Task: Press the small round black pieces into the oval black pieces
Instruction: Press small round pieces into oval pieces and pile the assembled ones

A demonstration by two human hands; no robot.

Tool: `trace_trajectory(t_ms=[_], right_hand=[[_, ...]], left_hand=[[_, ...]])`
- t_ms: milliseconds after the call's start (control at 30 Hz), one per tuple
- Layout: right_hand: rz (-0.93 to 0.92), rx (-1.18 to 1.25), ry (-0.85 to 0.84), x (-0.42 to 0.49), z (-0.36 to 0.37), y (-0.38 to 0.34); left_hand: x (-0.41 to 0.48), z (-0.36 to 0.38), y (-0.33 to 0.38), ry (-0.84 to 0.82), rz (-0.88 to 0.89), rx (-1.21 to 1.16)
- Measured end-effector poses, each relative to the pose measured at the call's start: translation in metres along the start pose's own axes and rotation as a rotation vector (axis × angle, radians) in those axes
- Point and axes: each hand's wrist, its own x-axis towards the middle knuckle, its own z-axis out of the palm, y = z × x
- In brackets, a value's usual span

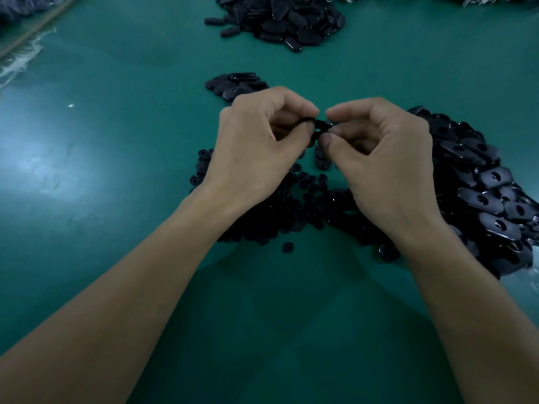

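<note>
Left hand (256,147) and right hand (385,158): both pinch one black piece (320,125) between them, over the bench (116,170) middle. Small round pieces (291,208): heap under the hands. Oval pieces (481,185): heap at the right edge.

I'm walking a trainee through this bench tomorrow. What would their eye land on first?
First, the two hands meeting mid-frame: the left hand and right hand pinch a black piece between their fingertips. Then the black heaps on the green table: oval pieces at right, small round pieces beneath the hands, and a far pile at the top edge.
</note>
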Motion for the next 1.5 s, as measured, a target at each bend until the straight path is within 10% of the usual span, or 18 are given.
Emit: trace_trajectory(t_ms=[1500], right_hand=[[-0.007, -0.036, 0.085, -0.0023, -0.0007, -0.0034]], left_hand=[[-0.0053, 0.0037, 0.0056, 0.001, 0.015, -0.019]])
